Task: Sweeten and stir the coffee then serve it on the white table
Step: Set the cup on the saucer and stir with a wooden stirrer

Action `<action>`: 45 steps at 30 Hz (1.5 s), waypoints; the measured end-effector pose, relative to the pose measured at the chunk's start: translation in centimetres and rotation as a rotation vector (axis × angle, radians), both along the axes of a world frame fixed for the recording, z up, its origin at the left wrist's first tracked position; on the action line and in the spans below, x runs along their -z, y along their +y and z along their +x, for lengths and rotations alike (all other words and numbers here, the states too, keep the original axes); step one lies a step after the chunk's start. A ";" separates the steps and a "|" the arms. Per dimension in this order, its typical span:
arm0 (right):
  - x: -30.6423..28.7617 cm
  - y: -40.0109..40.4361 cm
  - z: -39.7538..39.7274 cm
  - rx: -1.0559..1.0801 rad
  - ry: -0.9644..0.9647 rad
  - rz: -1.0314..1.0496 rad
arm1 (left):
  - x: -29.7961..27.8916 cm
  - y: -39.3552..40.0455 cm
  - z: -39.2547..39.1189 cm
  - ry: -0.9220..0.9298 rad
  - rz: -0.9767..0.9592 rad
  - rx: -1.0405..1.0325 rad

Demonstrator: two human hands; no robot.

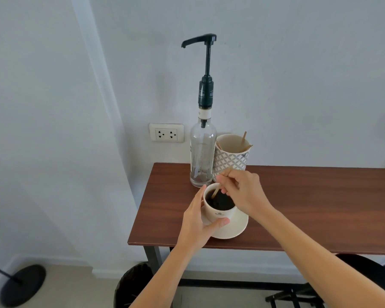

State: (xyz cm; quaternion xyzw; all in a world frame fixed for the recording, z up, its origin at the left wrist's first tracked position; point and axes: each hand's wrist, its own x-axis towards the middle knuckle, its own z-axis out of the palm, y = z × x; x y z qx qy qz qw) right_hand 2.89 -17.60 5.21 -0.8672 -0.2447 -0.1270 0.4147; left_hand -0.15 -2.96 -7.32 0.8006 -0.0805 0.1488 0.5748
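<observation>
A white cup (220, 213) of black coffee stands on a white saucer (235, 230) near the left end of a brown wooden table (309, 207). My left hand (197, 221) wraps around the cup's left side, thumb on its front. My right hand (242, 192) pinches a wooden stir stick (215, 192) whose lower end dips into the coffee. Just behind the cup is a clear glass syrup bottle (202, 156) with a tall black pump (206, 63).
A patterned paper cup (230, 160) holding several wooden stir sticks stands behind the coffee, next to the bottle. A wall socket (166, 132) is on the white wall. Under the table's left end sits a black bin (133, 285); a black round stand base (22, 285) lies on the floor, left.
</observation>
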 end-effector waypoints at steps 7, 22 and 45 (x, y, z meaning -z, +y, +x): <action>0.0 -2.6 0.2 0.045 0.023 -0.172 | 0.1 0.1 0.2 -0.008 0.006 0.004; -0.2 -1.5 -0.4 -0.021 0.133 -0.062 | -0.4 0.0 -0.1 -0.027 0.005 -0.002; -0.6 -2.3 1.4 0.064 0.050 -0.195 | -0.1 0.0 0.0 -0.003 0.004 -0.003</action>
